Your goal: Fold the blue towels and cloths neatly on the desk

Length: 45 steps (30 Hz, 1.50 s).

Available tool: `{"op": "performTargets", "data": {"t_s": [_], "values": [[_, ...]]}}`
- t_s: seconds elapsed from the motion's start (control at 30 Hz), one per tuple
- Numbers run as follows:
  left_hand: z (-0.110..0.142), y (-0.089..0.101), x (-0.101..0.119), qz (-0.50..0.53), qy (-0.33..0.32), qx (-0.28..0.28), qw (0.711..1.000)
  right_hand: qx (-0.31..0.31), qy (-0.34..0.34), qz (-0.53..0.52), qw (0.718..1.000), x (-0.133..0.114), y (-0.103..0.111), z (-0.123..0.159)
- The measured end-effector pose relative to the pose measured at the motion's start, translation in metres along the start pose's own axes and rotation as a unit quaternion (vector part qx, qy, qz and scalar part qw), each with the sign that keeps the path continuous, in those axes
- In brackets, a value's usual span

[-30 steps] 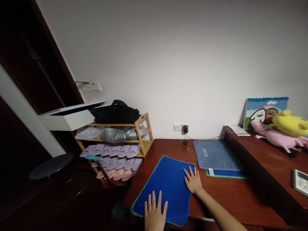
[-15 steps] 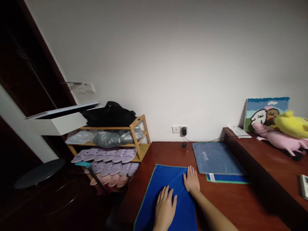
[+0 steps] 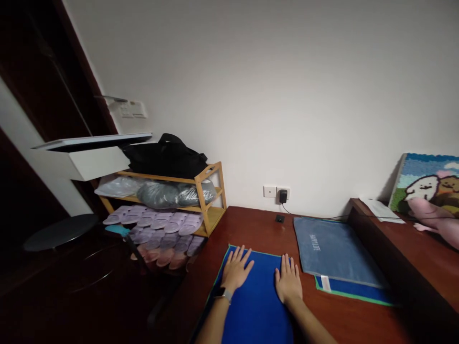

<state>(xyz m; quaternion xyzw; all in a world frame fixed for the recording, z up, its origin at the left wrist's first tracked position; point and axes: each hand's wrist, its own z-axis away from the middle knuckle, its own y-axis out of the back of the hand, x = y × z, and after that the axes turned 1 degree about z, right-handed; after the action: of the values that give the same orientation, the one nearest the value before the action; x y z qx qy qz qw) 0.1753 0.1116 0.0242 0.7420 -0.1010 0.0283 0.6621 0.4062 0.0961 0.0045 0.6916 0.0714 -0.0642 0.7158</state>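
Observation:
A blue cloth with green edging (image 3: 260, 291) lies spread on the dark red wooden table (image 3: 247, 222); its near end runs out of view. My left hand (image 3: 235, 270), with a watch on the wrist, rests on the cloth's far left corner, fingers spread. Flat on the far right corner lies my right hand (image 3: 289, 281), its fingers stretched out. Neither hand grips anything. Just right of it sits a grey-blue towel (image 3: 333, 251) with lettering, lying over another blue cloth (image 3: 358, 290) that has green edging and a white tag.
A black adapter (image 3: 283, 196) is plugged into the wall, its cord running right. Left of the table, a wooden rack (image 3: 201, 203) holds slippers and a black bag (image 3: 168, 157). On the raised ledge at right are papers (image 3: 383, 210), a pink plush toy (image 3: 435, 220) and a picture.
My left hand has moved forward and left over the cloth to its far left corner. My right hand stays at the far right corner. The head view has shifted slightly left.

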Motion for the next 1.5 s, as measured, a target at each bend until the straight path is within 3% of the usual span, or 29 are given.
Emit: {"op": "performTargets", "data": {"t_s": [0.1,0.2,0.53,1.0,1.5], "values": [[-0.005,0.007,-0.025,-0.017,0.016,0.000,1.000,-0.005,-0.001,0.000,1.000,-0.001,0.004,-0.004],[-0.013,0.007,-0.033,-0.022,0.021,-0.003,1.000,-0.011,-0.005,-0.001,1.000,-0.004,0.010,-0.011],[-0.037,0.004,-0.038,-0.024,0.027,0.012,0.999,-0.022,-0.019,0.006,1.000,-0.015,0.017,-0.035],[-0.042,0.000,-0.041,-0.030,0.020,0.006,0.999,-0.028,0.001,-0.023,0.999,-0.010,0.017,-0.039],[-0.070,-0.005,-0.042,-0.042,0.025,0.011,0.999,-0.029,-0.002,-0.044,0.999,-0.009,0.022,-0.065]]}}
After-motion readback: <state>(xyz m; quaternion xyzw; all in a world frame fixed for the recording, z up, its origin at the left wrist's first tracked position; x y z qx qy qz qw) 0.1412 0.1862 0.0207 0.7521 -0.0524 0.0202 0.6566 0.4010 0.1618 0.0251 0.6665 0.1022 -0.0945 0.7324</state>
